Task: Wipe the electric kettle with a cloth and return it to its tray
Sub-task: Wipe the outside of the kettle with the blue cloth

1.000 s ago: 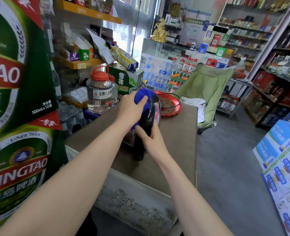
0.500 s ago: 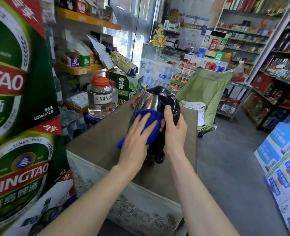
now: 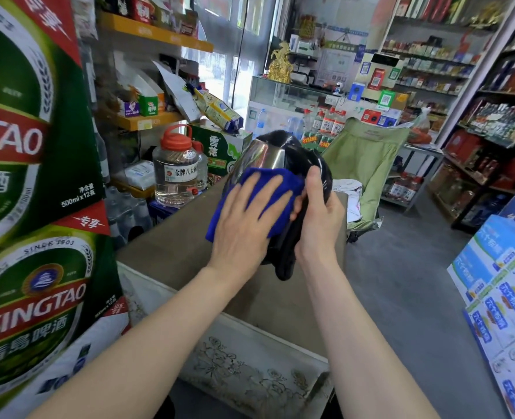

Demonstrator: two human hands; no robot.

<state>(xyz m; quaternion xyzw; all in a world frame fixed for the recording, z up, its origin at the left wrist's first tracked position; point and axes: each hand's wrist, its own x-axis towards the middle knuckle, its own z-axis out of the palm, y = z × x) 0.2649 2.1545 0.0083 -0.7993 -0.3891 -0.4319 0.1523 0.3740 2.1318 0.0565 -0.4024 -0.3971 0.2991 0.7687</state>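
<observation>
The electric kettle (image 3: 265, 157), shiny steel with a black lid and handle, is held tilted in the air above the brown table (image 3: 171, 249). My right hand (image 3: 318, 219) grips its black handle. My left hand (image 3: 247, 220) lies flat with fingers spread on a blue cloth (image 3: 260, 182), pressing it against the kettle's steel side. The red tray is hidden behind the kettle.
Stacked green beer cartons (image 3: 32, 176) stand close on the left. A clear jar with a red lid (image 3: 176, 173) sits at the table's far left. A green folding chair (image 3: 368, 158) stands beyond the table. Blue-and-white boxes (image 3: 504, 291) line the right; grey floor lies between.
The kettle was lifted off the table and tilted, now covering the red tray. My left hand and the cloth moved from the lid down to the steel side.
</observation>
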